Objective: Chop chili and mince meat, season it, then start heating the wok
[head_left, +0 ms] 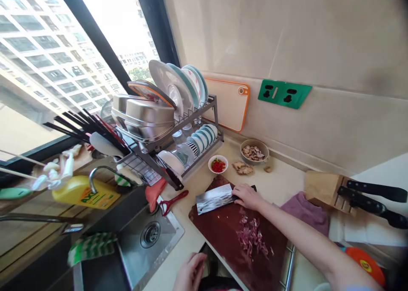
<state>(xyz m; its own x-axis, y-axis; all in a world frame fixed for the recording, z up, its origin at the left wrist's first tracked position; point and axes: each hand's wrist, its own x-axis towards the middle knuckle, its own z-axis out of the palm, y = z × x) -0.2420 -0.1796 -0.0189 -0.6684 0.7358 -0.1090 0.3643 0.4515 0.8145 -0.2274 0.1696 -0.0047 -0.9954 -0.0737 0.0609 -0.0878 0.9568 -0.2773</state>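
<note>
My right hand [247, 196] is wrapped round the black handle of a cleaver [214, 198], whose broad blade lies flat over the far left part of a dark red-brown cutting board [216, 235]. Nearer me on the board is a pile of shredded purplish-red meat [253, 238]. My left hand [191, 272] hovers by the counter's front edge, left of the board, with its fingers curled; whether anything is inside them is hidden. Beyond the board stand a small white bowl [210, 159] of cut red and green peppers, some ginger [242, 168] and a bowl [266, 148] of sliced pieces.
A steel sink [165, 240] and a red peeler [174, 201] lie left of the board. Behind them stands a dish rack [215, 112] with plates and pans. On the right are a purple cloth [306, 210] and a knife block [320, 186] with black-handled knives.
</note>
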